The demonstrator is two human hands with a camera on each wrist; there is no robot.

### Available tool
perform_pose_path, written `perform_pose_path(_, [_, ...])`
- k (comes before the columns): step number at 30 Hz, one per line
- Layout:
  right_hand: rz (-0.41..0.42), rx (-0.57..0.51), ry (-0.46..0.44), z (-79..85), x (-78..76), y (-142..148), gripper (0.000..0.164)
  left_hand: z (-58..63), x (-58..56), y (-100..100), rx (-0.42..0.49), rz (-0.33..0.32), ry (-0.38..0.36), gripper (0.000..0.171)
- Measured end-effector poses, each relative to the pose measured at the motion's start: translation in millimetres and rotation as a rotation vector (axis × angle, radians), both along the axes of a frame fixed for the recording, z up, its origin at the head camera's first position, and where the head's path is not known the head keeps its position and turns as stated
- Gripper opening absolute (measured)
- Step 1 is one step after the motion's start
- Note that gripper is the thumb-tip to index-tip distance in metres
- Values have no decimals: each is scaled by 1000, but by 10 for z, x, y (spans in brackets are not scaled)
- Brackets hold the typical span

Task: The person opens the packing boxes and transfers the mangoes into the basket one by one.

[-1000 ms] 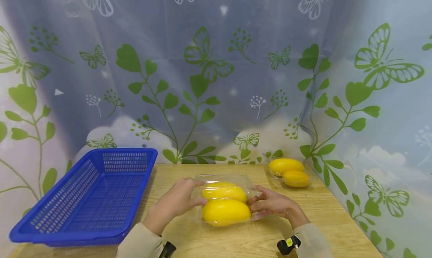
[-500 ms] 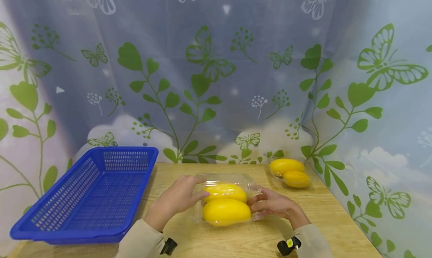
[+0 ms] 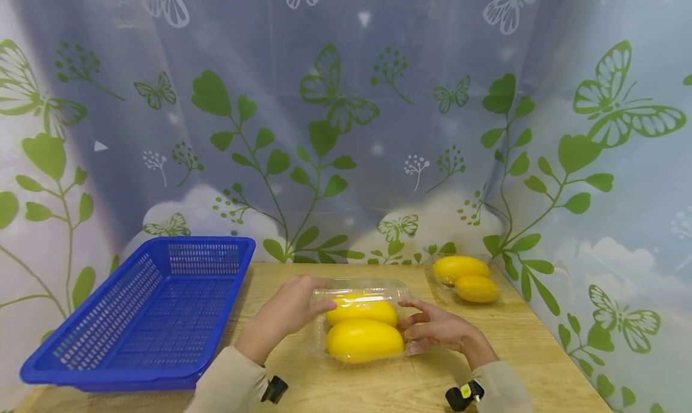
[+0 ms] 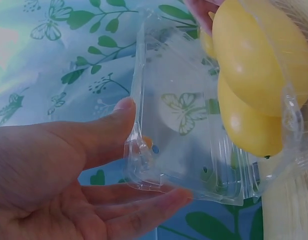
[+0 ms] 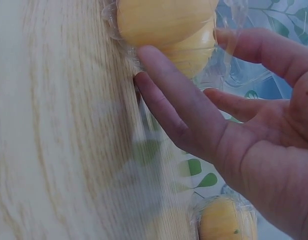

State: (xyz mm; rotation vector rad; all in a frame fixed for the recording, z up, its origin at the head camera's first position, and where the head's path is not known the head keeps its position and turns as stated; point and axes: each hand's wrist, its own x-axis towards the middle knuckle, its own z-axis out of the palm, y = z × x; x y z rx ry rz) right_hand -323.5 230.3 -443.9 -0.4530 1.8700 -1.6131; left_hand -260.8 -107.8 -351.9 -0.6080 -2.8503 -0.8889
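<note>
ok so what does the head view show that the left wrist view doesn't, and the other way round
Only the head view shows the blue basket.
Only the left wrist view shows a small dark tip on the end of one yellow fruit.
Both show the left hand pinching the clear container with two yellow fruits.

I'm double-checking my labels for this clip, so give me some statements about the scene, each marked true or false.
1. The left hand holds the edge of the clear lid. True.
2. Three fruits lie in the container under the hands. False: two yellow fruits show in it.
3. The blue basket stands to the left of that container. True.
4. The lid is closed flat. False: it stands raised.
5. The other yellow fruits lie at the far right. True.
</note>
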Motion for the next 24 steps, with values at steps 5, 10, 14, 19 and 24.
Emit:
perform_pose_path(5, [11,7,9,-4,-6,10,86,41,-40,28,22,28,53,33])
perform_pose_path(10, [16,7,7,-3,-10,15,86,75,-102,25,31,54,93,32])
perform_pose_path(14, [21,7,5,-4,-10,16,85,87,-167,-1,46,60,114,33])
perform_pose_path(19, [21,7,5,-2,-10,14,85,99,-248,-42,57,69,126,40])
perform_pose_path(24, [15,15,14,-8,-19,18,85,91,-337,-74,57,78,114,47])
